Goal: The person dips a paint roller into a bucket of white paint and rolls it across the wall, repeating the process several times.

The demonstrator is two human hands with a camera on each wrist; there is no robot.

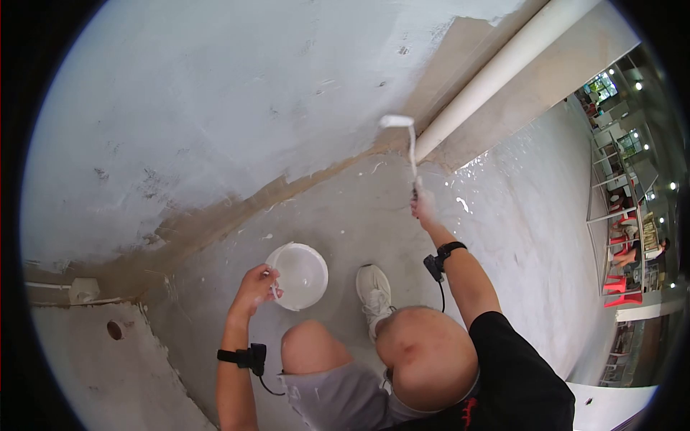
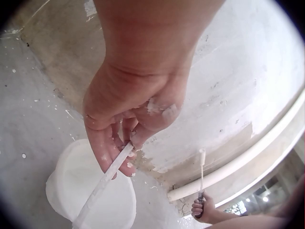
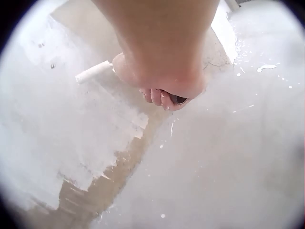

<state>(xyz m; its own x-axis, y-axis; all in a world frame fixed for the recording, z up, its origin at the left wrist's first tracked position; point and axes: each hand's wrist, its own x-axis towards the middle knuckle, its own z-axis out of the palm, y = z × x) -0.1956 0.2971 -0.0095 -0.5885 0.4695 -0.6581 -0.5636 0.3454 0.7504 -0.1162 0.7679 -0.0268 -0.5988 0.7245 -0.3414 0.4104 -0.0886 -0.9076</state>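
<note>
The roller (image 1: 397, 121) is in front of the wall (image 1: 215, 108), near the pipe (image 1: 503, 75); if it touches the wall, I can't tell. It should be light — stiff frame, soft sleeve, prob. slippery w/ paint — so the dark grip (image 2: 200, 202) is the best place to hold. R. hand (image 1: 424, 207) has its fingers closed around this grip. L. hand (image 1: 255, 289) is partly curled, pinching a white strip (image 2: 103, 184), prob. the handle of the bucket (image 1: 325, 276) just beside it.
</note>
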